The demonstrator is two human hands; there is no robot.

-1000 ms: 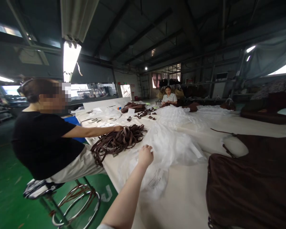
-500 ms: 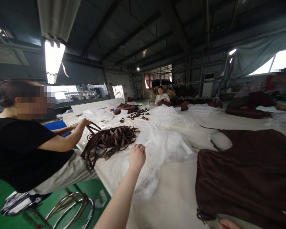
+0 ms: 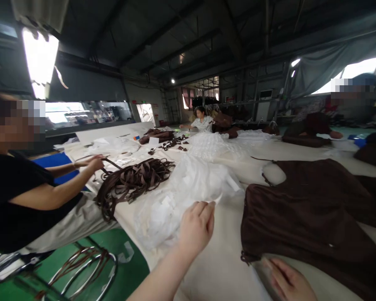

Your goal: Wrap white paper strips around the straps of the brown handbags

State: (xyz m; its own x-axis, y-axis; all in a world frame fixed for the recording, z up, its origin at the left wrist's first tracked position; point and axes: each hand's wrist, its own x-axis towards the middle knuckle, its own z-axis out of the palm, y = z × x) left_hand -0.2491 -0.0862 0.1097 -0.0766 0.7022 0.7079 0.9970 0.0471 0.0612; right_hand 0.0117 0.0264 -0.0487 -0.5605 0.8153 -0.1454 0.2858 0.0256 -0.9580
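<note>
My left hand (image 3: 196,225) is raised over the pale table, its fingers pinched together. A small, thin white piece (image 3: 218,199) shows at its fingertips; its kind is unclear. Behind this hand lies a heap of crumpled clear plastic bags (image 3: 191,179). My right hand (image 3: 290,279), low in the view, has its fingers curled at the edge of a greyish translucent sheet (image 3: 263,274), which looks like plastic. Just beyond it a dark brown fabric bag (image 3: 294,221) with a looped strap lies flat; its metal fittings hang at the near left corner.
At left, a seated co-worker (image 3: 28,192) handles brown straps from a tangled pile (image 3: 134,179). A metal-ringed stool (image 3: 78,271) stands below. Another person (image 3: 203,121) sits across the table, and one more works at far right. More clear plastic (image 3: 216,144) lies farther back.
My left hand has moved right and nearer, away from the plastic heap, with a white piece at its fingertips. More of my right hand shows. The view has turned slightly right.
</note>
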